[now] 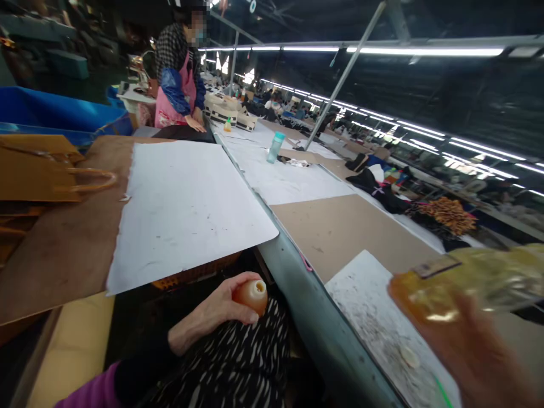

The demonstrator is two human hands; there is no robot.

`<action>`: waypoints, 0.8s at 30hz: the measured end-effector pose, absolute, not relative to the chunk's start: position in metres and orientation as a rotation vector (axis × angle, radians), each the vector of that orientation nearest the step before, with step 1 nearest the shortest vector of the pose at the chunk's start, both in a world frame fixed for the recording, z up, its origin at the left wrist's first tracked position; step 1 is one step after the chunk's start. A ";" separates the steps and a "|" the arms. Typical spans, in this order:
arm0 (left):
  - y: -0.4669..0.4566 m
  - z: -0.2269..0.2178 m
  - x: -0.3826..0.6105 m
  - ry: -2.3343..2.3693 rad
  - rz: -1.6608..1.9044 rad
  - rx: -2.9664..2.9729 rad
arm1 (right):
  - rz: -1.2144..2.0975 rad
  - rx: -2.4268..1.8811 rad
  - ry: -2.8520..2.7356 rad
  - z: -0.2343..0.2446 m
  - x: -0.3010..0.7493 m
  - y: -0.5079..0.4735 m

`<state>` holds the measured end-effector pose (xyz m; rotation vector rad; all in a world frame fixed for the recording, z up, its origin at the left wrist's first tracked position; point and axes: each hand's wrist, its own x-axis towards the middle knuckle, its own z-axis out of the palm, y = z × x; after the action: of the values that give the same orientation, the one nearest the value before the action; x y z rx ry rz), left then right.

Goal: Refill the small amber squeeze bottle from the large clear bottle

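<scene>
Small bottle [250,296]: clasped in the left hand [224,301].
Judged light and squeezable, it is best held gently by its sides; a large bottle [467,277] is grasped in the right hand [476,345].

My left forearm [193,327] slants up from the lower left, bare at the wrist [176,339] beyond a dark cuff [142,362]. The left hand [221,303] is over my lap [250,354], curled in a rounded grip, index finger across the top, thumb along the near side. My right hand [471,331] is well apart from it, out to my right, bent round in a grip but too blurred to tell its fingers apart.
</scene>
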<state>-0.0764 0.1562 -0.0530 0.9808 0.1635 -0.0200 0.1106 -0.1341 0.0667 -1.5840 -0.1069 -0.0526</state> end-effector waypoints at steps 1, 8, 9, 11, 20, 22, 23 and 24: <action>0.156 -0.050 -0.073 0.152 -0.021 0.988 | 0.008 -1.526 -0.086 0.060 0.112 -0.137; 0.130 -0.038 -0.023 0.081 -0.006 1.021 | 0.054 -1.437 0.023 -0.009 0.119 -0.163; 0.124 -0.038 -0.012 0.080 0.000 1.027 | 0.043 -1.444 0.029 -0.016 0.121 -0.166; 0.112 -0.039 0.011 0.075 0.029 1.040 | 0.023 -1.453 0.047 -0.028 0.125 -0.171; 0.060 -0.056 0.123 0.089 0.139 1.154 | -0.108 -1.472 0.039 -0.055 0.157 -0.180; 0.051 -0.060 0.143 0.080 0.140 1.170 | -0.121 -1.478 0.036 -0.059 0.161 -0.179; 0.048 -0.061 0.151 0.074 0.141 1.176 | -0.127 -1.487 0.037 -0.060 0.163 -0.179; 0.045 -0.062 0.159 0.074 0.141 1.185 | -0.133 -1.500 0.038 -0.062 0.164 -0.178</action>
<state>0.1594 0.0455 -0.0617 1.1849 0.0737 0.1412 0.1640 -0.1776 -0.0618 -1.4995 0.0385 -0.1331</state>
